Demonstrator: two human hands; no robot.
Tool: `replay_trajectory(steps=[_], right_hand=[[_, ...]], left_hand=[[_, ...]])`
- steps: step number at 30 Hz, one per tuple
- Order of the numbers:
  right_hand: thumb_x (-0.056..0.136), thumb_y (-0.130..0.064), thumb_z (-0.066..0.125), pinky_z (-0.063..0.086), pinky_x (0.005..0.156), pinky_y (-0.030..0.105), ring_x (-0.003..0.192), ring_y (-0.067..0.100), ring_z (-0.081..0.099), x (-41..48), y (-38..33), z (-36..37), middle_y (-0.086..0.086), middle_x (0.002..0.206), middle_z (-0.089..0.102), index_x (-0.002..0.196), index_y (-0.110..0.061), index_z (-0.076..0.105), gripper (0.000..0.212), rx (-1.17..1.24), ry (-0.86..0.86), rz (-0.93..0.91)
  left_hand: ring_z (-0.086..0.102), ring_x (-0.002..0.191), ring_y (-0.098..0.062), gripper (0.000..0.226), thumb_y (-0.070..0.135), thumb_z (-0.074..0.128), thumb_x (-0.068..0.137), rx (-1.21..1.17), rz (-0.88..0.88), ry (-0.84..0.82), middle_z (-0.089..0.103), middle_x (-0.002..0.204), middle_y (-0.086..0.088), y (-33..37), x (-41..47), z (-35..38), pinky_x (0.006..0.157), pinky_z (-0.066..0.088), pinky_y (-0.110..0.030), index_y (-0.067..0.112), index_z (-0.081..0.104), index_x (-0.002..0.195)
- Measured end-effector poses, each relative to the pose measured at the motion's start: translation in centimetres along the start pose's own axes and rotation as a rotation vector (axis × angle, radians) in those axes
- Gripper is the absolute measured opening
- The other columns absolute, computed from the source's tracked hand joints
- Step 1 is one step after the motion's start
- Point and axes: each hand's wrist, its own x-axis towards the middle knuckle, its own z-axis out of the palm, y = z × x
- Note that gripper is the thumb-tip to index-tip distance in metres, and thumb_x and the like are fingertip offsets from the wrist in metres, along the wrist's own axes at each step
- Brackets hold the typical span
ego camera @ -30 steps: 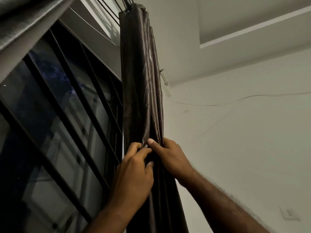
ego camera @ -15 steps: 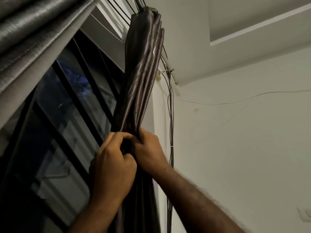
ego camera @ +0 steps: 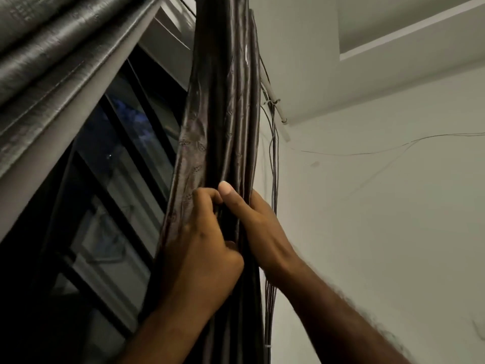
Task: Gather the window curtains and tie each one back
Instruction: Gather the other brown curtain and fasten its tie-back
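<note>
Leftmost, a grey curtain (ego camera: 52, 61) is noted bunched in slanting folds across the upper corner, with the dark barred window (ego camera: 118, 206) below it. Next, the brown curtain (ego camera: 223, 114) is recorded as one tight upright bundle of glossy folds, running from the top edge of the view to the bottom edge, between the window and the room corner.

The left hand (ego camera: 202, 253) is laid on the bundle's left front. Its fingers (ego camera: 203, 198) are curled narrowly, their tips tucked into a crease, so the left folds are gripped between fingers and palm.

The right hand (ego camera: 259, 232) is set just beside it, slightly higher, on the bundle's right side. Its thumb (ego camera: 226, 191) is pressed straight up along the front folds. The remaining fingers are hidden behind the bundle's right edge, and their curl cannot be told; the right folds are held between thumb and palm.

Thin cables (ego camera: 273, 166) are seen running down the corner just right of the curtain, passing behind the right wrist. A white wall (ego camera: 380, 219) is crossed by one thin wire.
</note>
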Motion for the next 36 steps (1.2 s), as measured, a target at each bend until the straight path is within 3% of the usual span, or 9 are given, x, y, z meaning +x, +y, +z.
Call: replay_trajectory(steps=[3, 5, 8, 10, 17, 22, 25, 29, 36], right_hand=[[0.085, -0.059, 0.064, 0.058, 0.093, 0.040, 0.098, 0.013, 0.073, -0.9, 1.7, -0.9, -0.002, 0.106, 0.076, 0.115, -0.024, 0.067, 0.046, -0.024, -0.037, 0.104], [0.089, -0.051, 0.065, 0.059, 0.092, 0.041, 0.095, 0.012, 0.074, -1.6, 2.8, -1.4, -0.002, 0.103, 0.077, 0.112, -0.023, 0.070, 0.036, -0.087, -0.011, 0.132], [0.088, -0.040, 0.068, 0.059, 0.090, 0.046, 0.093, 0.015, 0.074, -2.7, 4.2, -2.0, -0.001, 0.102, 0.077, 0.112, -0.023, 0.071, 0.030, -0.175, 0.025, 0.176], [0.081, -0.032, 0.070, 0.058, 0.091, 0.047, 0.094, 0.018, 0.074, -3.4, 5.1, -2.2, 0.000, 0.103, 0.077, 0.111, -0.020, 0.071, 0.032, -0.213, 0.067, 0.200], [0.083, -0.012, 0.071, 0.060, 0.088, 0.042, 0.092, 0.015, 0.073, -7.4, 8.1, -1.8, 0.000, 0.103, 0.076, 0.113, -0.016, 0.069, 0.030, -0.276, 0.059, 0.274], [0.089, -0.009, 0.064, 0.057, 0.088, 0.025, 0.101, 0.013, 0.067, -8.7, 9.0, -1.8, -0.003, 0.115, 0.069, 0.130, -0.016, 0.060, 0.041, -0.306, 0.136, 0.250], [0.087, -0.007, 0.067, 0.051, 0.079, 0.013, 0.098, 0.010, 0.064, -9.6, 9.6, -2.5, -0.004, 0.116, 0.068, 0.133, -0.015, 0.058, 0.047, -0.371, 0.101, 0.255], [0.092, -0.006, 0.061, 0.054, 0.098, 0.032, 0.112, 0.017, 0.064, -10.5, 9.8, -3.5, 0.001, 0.127, 0.066, 0.138, -0.015, 0.054, 0.047, -0.407, 0.168, 0.279], [0.092, -0.011, 0.064, 0.052, 0.088, 0.024, 0.097, 0.010, 0.059, -12.3, 10.1, -4.8, -0.003, 0.116, 0.063, 0.135, -0.015, 0.052, 0.045, -0.512, 0.183, 0.287]], left_hand=[[0.045, 0.088, 0.001, 0.059, 0.010, 0.068, 0.074, -0.081, 0.009, -0.083, 0.046, 0.103, 0.016, -1.0, -1.3, 1.9, 0.071, 0.041, -0.011, 0.035, 0.031, 0.112], [0.049, 0.086, 0.002, 0.054, 0.007, 0.067, 0.075, -0.221, -0.085, -0.163, 0.048, 0.110, 0.017, -1.8, -2.0, 2.7, 0.071, 0.038, -0.007, 0.034, 0.034, 0.109], [0.060, 0.072, -0.009, 0.045, -0.006, 0.060, 0.079, -0.461, -0.269, -0.176, 0.061, 0.117, 0.010, -3.2, -2.7, 3.1, 0.069, 0.055, -0.035, 0.030, 0.046, 0.103], [0.067, 0.081, -0.015, 0.047, -0.012, 0.058, 0.076, -0.459, -0.333, -0.071, 0.068, 0.105, 0.010, -4.3, -3.2, 3.3, 0.073, 0.059, -0.047, 0.032, 0.054, 0.093], [0.069, 0.080, -0.013, 0.040, -0.011, 0.053, 0.071, -0.291, -0.576, 0.084, 0.071, 0.080, 0.008, -7.2, -5.4, 3.9, 0.072, 0.060, -0.037, 0.027, 0.065, 0.069], [0.066, 0.080, -0.017, 0.038, -0.008, 0.058, 0.074, -0.323, -0.772, 0.253, 0.066, 0.089, 0.002, -7.7, -7.3, 4.6, 0.073, 0.060, -0.042, 0.029, 0.061, 0.078], [0.062, 0.100, -0.020, 0.051, 0.006, 0.081, 0.068, -0.235, -0.772, 0.089, 0.060, 0.114, 0.001, -8.4, -10.4, 4.8, 0.083, 0.057, -0.043, 0.030, 0.054, 0.104], [0.058, 0.108, -0.026, 0.059, 0.007, 0.085, 0.069, -0.013, -0.761, -0.202, 0.058, 0.122, -0.005, -9.5, -13.8, 4.4, 0.090, 0.053, -0.044, 0.025, 0.049, 0.113], [0.058, 0.072, -0.010, 0.030, 0.023, 0.082, 0.078, 0.065, -0.681, -0.464, 0.062, 0.090, 0.001, -9.6, -17.9, 2.3, 0.050, 0.040, -0.020, 0.025, 0.056, 0.093]])
